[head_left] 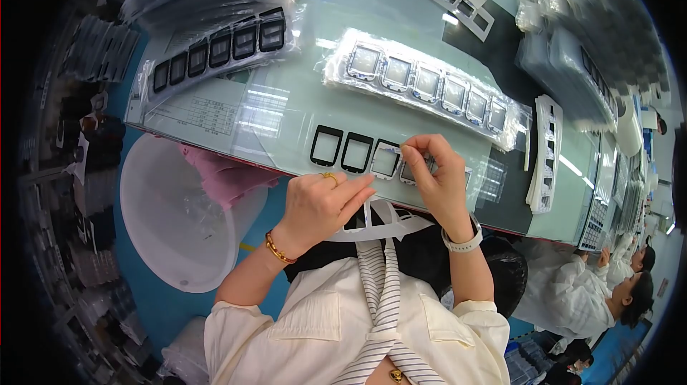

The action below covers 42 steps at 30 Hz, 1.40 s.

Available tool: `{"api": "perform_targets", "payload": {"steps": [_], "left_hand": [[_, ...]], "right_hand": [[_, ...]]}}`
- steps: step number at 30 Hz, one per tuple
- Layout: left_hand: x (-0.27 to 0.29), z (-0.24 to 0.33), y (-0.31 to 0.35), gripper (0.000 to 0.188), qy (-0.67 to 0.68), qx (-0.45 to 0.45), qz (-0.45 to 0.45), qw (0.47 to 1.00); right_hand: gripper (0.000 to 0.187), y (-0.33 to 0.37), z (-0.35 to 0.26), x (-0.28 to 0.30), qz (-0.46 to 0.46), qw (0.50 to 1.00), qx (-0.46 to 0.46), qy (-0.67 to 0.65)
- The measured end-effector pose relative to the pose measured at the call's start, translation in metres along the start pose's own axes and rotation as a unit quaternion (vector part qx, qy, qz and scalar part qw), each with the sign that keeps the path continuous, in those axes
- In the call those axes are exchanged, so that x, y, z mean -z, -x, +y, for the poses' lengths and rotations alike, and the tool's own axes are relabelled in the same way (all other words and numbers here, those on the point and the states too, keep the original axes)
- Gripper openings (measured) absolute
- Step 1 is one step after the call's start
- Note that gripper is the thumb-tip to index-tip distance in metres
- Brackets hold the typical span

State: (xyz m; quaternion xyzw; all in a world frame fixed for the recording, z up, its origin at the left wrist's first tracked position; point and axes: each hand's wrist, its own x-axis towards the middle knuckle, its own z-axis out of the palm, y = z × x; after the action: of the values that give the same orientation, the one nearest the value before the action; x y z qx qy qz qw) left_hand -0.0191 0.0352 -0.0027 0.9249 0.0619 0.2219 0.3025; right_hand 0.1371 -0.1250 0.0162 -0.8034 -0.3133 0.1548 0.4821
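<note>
A row of small rectangular frames lies near the front edge of the pale green table: two black frames at the left, then a frame with a white border. My left hand, with a ring and a bead bracelet, presses a fingertip at the white-bordered frame's lower corner. My right hand, with a white wrist band, pinches a thin clear film strip above the fourth frame. A white die-cut carrier strip hangs off the table edge under my hands.
A clear bag of silver-rimmed frames lies across the table middle; a tray of black frames sits at back left. A white bin with pink cloth stands at the left on the blue floor. Other people in white sit at right.
</note>
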Motion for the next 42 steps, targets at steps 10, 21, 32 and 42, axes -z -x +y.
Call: {"api": "perform_targets", "payload": {"steps": [10,21,32,42], "left_hand": [[0.0,0.002,-0.002,0.016,0.002,0.015,-0.005,1.0],[-0.01,0.012,-0.003,0.018,0.007,-0.02,0.009,1.0],[-0.014,0.017,-0.006,0.015,-0.008,-0.011,-0.013,1.0],[-0.015,0.018,-0.006,0.015,-0.01,-0.004,-0.02,1.0]], "right_hand": [[0.008,-0.001,-0.001,0.0,0.008,1.0,0.016,0.001],[0.009,0.0,-0.001,0.0,0.011,1.0,0.02,-0.011],[0.006,-0.006,0.0,0.0,0.036,0.984,0.136,0.109],[0.011,-0.012,0.0,-0.004,0.009,0.968,0.148,0.201]]}}
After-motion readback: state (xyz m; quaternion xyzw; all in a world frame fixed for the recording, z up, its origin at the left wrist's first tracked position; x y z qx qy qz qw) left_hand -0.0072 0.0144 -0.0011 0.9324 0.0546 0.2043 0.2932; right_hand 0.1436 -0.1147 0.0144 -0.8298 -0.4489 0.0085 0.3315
